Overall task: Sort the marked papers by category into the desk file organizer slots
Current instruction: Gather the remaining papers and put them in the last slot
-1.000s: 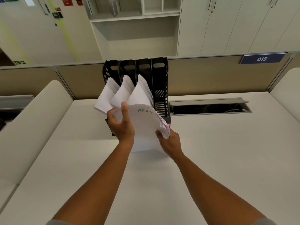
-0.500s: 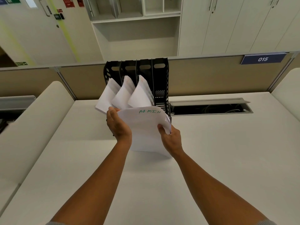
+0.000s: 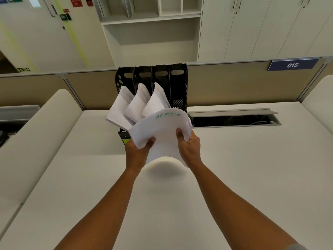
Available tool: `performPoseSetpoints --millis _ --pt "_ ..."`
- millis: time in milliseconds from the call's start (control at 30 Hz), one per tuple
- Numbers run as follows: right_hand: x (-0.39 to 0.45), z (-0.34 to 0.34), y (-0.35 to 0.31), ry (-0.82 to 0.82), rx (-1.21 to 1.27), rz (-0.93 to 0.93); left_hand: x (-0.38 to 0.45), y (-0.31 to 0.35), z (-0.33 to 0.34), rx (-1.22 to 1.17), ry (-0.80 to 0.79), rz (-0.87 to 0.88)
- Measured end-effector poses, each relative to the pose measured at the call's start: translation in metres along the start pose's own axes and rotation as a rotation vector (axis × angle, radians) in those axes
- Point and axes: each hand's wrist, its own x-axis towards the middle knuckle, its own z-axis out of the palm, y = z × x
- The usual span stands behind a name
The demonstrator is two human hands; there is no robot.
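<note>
Since the earlier frames, the left hand (image 3: 137, 150) had slid down from the top of the stack to its lower left corner, and the sheets had bowed upward.

The desk (image 3: 234, 168) carried the black file organizer (image 3: 177, 83) at its far edge, against the partition. Three slots held papers already; the rightmost slot looked empty. The ADMIN stack (image 3: 162, 130) was held above the desk, just in front of that slot. Both hands pinched it, the right hand (image 3: 189, 147) at its right edge.

The step was probably filing this stack. Next, the stack should be straightened and lowered into the free slot.
</note>
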Motion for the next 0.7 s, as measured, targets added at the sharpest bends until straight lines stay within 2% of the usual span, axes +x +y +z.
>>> performPoseSetpoints --millis 233,500,700 --pt "-0.002 0.009 0.001 -0.041 -0.076 -0.052 -0.005 -0.011 0.004 0.015 0.0 0.006" --pt "-0.017 -0.008 0.041 -0.104 -0.28 0.067 -0.018 -0.044 0.001 0.125 -0.024 -0.122" --pt "-0.01 -0.008 0.04 -0.07 -0.281 0.051 -0.014 -0.041 0.003 0.105 -0.002 -0.074"
